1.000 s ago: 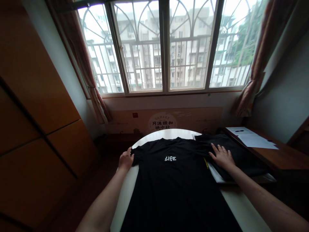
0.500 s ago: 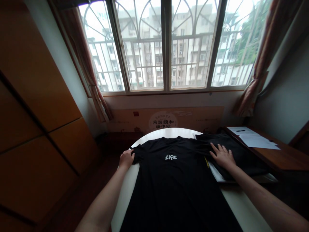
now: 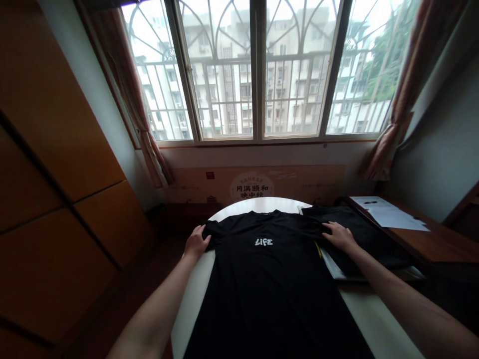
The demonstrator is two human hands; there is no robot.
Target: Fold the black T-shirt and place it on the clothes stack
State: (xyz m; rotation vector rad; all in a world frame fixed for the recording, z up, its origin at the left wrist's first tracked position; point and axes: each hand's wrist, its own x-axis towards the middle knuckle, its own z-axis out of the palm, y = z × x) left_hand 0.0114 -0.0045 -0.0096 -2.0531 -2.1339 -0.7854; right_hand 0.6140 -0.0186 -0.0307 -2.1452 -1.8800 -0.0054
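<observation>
A black T-shirt (image 3: 262, 284) lies spread flat on a white round-ended table (image 3: 262, 203), its collar toward the window and white lettering on its upper part. My left hand (image 3: 197, 242) is closed at the left sleeve's end, with the thumb and fingers on the cloth. On the other side, my right hand (image 3: 340, 236) has its fingers bent around the edge of the right sleeve. Part of each fingertip is hidden against the dark fabric. The shirt's lower end runs out of view at the bottom.
Folded dark cloth (image 3: 368, 244) lies at the right, over a clear plastic sheet or bag (image 3: 333, 269). Beyond it stands a brown wooden desk (image 3: 449, 244) with white papers (image 3: 396, 219). A wooden cabinet (image 3: 56, 149) rises at the left. Ahead is a barred window (image 3: 258, 75).
My right hand has drawn in from lying spread on the cloth, and its fingers now bend at the sleeve edge. My left hand stays at its sleeve, fingers slightly shifted.
</observation>
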